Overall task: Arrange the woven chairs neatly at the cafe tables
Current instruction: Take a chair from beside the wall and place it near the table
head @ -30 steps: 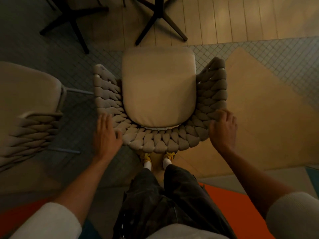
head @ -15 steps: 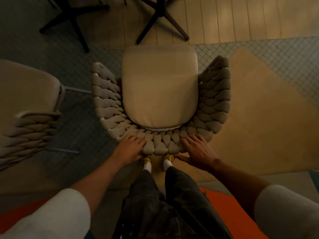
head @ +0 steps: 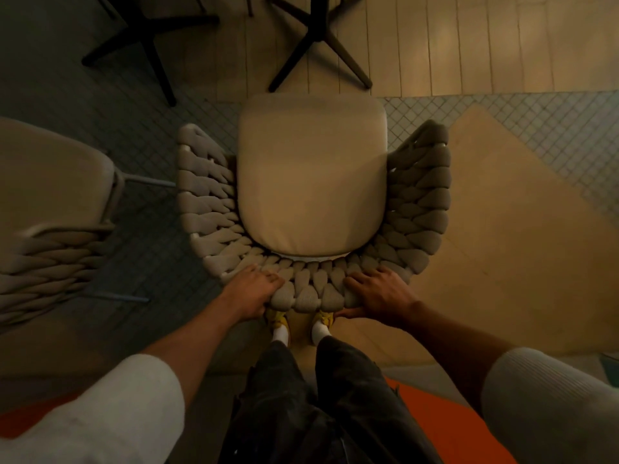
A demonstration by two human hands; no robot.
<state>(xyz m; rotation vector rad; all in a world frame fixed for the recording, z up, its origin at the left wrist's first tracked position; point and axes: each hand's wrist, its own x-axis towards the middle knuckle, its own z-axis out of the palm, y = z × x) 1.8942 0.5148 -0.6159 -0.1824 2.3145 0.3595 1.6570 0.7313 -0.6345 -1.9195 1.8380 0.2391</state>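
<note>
A beige woven chair (head: 311, 182) with a plain seat cushion and a thick braided backrest stands right in front of me, seen from above. My left hand (head: 251, 291) grips the top of the backrest left of its middle. My right hand (head: 378, 293) grips the same rim right of the middle, fingers over the weave and thumb underneath. The chair's front edge faces a dark cross-shaped table base (head: 318, 38) at the top of the view.
A second woven chair (head: 47, 209) stands close on the left, its thin metal legs reaching toward the first. Another dark table base (head: 144, 38) sits at the top left. My feet (head: 301, 324) are just behind the chair back. The floor mixes tiles, planks and orange patches.
Both hands came in from the sides of the backrest to its rear middle and closed on the rim. The chair has shifted only slightly.
</note>
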